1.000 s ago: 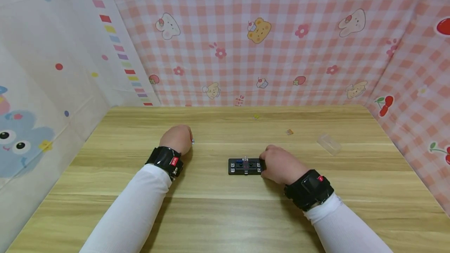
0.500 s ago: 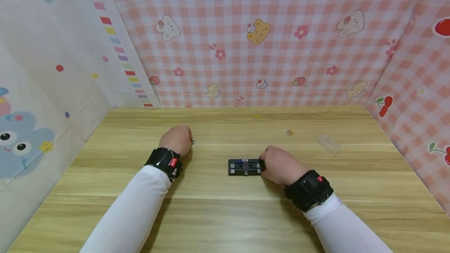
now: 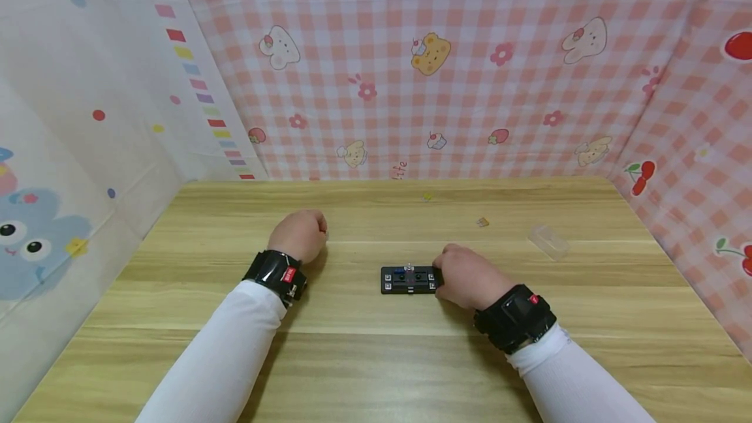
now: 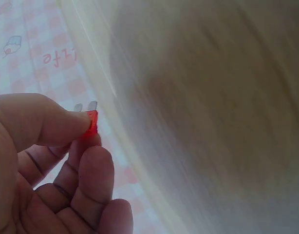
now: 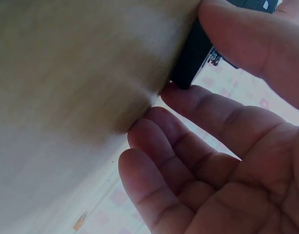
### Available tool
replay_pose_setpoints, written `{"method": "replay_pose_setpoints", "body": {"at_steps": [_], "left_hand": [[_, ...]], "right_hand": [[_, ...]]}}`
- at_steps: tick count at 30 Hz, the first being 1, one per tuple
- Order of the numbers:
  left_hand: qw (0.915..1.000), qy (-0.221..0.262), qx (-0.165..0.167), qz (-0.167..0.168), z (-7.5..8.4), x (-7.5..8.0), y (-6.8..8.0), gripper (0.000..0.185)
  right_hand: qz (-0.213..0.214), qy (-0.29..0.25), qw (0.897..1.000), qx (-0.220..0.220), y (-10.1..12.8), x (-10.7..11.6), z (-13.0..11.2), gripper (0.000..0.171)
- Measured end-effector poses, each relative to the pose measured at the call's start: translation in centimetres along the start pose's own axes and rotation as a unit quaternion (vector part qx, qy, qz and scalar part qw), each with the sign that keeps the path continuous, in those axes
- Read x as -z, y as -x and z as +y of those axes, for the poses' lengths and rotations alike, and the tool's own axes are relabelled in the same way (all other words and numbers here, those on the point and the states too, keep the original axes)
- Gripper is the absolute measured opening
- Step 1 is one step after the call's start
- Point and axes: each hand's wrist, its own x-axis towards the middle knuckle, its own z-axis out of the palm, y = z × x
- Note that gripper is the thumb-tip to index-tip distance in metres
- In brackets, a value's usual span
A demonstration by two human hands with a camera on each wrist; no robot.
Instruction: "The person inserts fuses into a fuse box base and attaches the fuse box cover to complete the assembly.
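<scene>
A small red fuse (image 4: 92, 123) (two metal prongs showing) is pinched by the left hand (image 3: 301, 234) above the counter (image 3: 376, 358). The black fuse block (image 3: 408, 279), lying mid-counter, is gripped at its end by the right hand (image 3: 467, 275).

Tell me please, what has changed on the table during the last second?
Almost nothing. The left hand, pinching a small red fuse, shifted slightly right. The right hand keeps holding the black fuse block at its right end. The clear cover and the small loose pieces stayed in place.
</scene>
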Motion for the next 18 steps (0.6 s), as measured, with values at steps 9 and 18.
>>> {"method": "replay_pose_setpoints", "body": {"at_steps": [9, 18], "left_hand": [[0.9996, 0.015, -0.019, 0.014, 0.8, -0.2, 0.1, 0.012], [0.9975, 0.024, -0.057, 0.034, 1.7, -0.9, 0.4, 0.012]], "right_hand": [[0.003, 0.004, 1.000, 0.003, 0.0, 0.0, 0.0, 0.032], [0.002, 0.004, 1.000, 0.002, 0.0, 0.0, 0.0, 0.033]]}}
